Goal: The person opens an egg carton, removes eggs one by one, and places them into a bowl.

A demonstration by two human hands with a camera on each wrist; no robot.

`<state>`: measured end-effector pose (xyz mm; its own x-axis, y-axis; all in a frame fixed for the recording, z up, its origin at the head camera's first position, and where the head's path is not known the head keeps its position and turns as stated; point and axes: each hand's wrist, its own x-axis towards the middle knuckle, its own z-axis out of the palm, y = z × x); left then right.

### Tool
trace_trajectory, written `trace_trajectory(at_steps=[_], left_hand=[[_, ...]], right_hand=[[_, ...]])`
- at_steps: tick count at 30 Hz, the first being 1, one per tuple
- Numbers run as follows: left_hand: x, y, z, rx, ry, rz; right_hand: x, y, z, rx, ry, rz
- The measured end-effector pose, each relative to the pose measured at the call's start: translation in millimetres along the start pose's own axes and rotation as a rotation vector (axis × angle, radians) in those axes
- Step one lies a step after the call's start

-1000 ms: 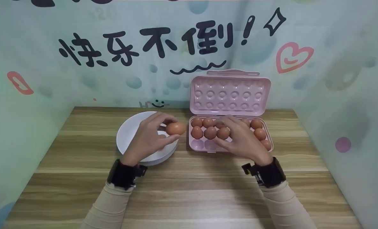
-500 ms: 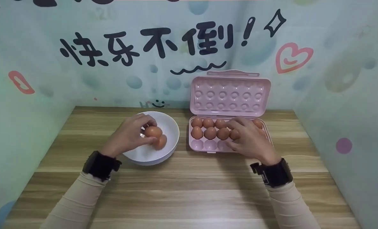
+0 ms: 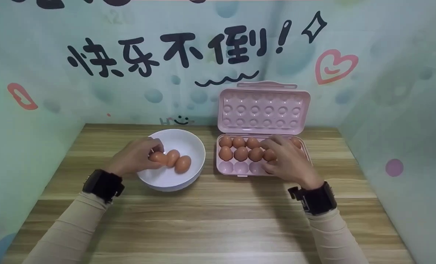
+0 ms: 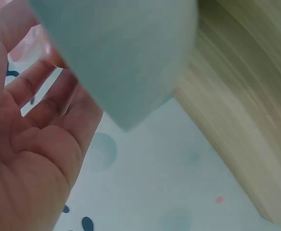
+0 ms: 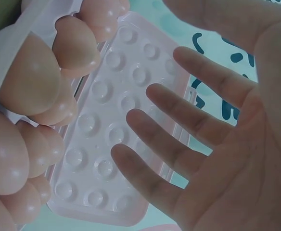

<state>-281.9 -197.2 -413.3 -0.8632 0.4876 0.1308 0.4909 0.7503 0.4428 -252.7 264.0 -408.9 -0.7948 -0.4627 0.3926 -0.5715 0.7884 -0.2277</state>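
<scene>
My left hand point(image 3: 134, 157) pinches a brown egg point(image 3: 157, 158) between fingers and thumb at the left side of a white bowl point(image 3: 194, 146). Two more brown eggs, a rear egg point(image 3: 173, 158) and a front egg point(image 3: 183, 164), lie in that bowl. In the left wrist view the bowl's outer wall point(image 4: 121, 62) hides most of the held egg. Over the right part of a pink egg carton point(image 3: 229, 169), my right hand point(image 3: 289, 161) hovers with nothing in its grip; the right wrist view shows its fingers point(image 5: 155, 178) extended and spread. Several brown eggs point(image 3: 240, 154) fill the back and middle rows.
The carton's dimpled lid point(image 3: 264, 110) stands raised against the printed backdrop point(image 3: 130, 95). Both the bowl and the carton are on a wooden table point(image 3: 210, 216), side by side with a narrow gap. Hollows without eggs show at the carton's front left.
My left hand has carried an egg leftward from between bowl and carton down into the bowl. My right hand has shifted slightly right over the carton, uncovering more eggs.
</scene>
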Motion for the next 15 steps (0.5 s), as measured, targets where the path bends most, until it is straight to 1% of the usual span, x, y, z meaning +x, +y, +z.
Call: trace_trajectory(at_steps=[3,5,11,15], left_hand=[[0.4,-5.1,2.1,0.000,-0.019,-0.019],[1.5,-6.0,3.6,0.008,-0.029,-0.025],[4.3,-2.2,9.3,0.032,-0.087,-0.079],[5.4,-1.1,12.3,0.056,-0.115,-0.081]], right_hand=[[0.8,0.8,-0.5,0.006,-0.010,0.008],[1.3,1.3,-0.7,0.006,-0.013,0.010],[0.7,0.2,-1.3,0.003,-0.030,0.023],[0.7,-0.2,-0.9,-0.005,-0.028,0.014]])
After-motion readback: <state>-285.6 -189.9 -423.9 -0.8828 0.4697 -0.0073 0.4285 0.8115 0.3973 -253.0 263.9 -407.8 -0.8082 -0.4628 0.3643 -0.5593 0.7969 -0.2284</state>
